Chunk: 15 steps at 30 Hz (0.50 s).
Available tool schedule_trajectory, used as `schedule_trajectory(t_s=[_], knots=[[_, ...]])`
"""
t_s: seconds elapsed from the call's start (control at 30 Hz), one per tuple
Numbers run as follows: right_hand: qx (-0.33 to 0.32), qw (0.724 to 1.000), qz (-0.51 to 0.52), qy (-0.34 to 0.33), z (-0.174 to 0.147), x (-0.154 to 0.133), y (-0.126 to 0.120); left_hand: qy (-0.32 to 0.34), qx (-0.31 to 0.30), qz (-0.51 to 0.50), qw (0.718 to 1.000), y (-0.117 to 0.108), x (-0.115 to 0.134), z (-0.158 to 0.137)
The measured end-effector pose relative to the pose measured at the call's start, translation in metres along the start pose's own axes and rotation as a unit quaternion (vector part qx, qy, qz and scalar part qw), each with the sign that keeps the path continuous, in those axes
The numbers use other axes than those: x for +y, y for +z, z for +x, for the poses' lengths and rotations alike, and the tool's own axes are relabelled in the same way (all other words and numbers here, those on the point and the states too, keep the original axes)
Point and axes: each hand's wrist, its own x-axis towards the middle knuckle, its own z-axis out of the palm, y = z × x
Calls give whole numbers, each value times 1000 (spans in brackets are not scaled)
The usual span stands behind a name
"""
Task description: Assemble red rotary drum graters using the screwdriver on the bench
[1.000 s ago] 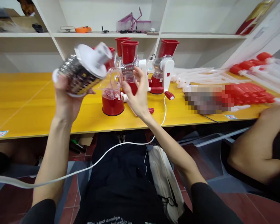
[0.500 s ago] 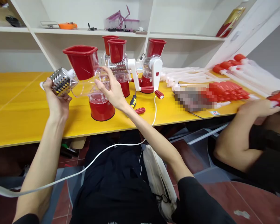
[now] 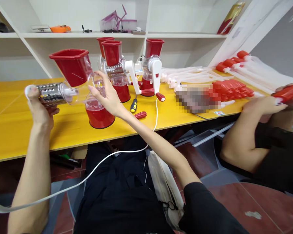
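Note:
My left hand [image 3: 41,109] is closed around a perforated metal grating drum [image 3: 51,94] by its white-capped outer end. The drum lies nearly level, its white inner tip at the open left end of a rotary grater's clear housing. That grater body [image 3: 74,70], with a red hopper on top and a red base below, stands tilted on the table's near side. My right hand [image 3: 108,96] grips the right end of the clear housing, thumb and fingers around it; part of that contact is hidden. A loose red handle [image 3: 140,115] and a yellow-black screwdriver [image 3: 133,105] lie right of it.
Several assembled graters [image 3: 153,65] with white cranks stand behind. White tubular parts and red ribbed pieces [image 3: 234,91] are piled to the right, beside a blurred patch. A co-worker's hand [image 3: 261,105] holds red parts. A white cable [image 3: 107,157] crosses my lap; shelves line the back.
My left hand has turned the drum from a slant to nearly level, facing the housing. The grater body leans more to the left, with my right hand still on it. The view has shifted slightly.

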Motion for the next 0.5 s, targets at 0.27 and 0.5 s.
schedule_trajectory(t_s=[0.27, 0.5], knots=[[-23, 999, -20, 21, -4, -9, -3, -2, -76, -34, 997, 40, 10, -24], [-17, 1000, -12, 19, -4, -4, 6, 62, -73, -51, 994, 55, 6, -28]])
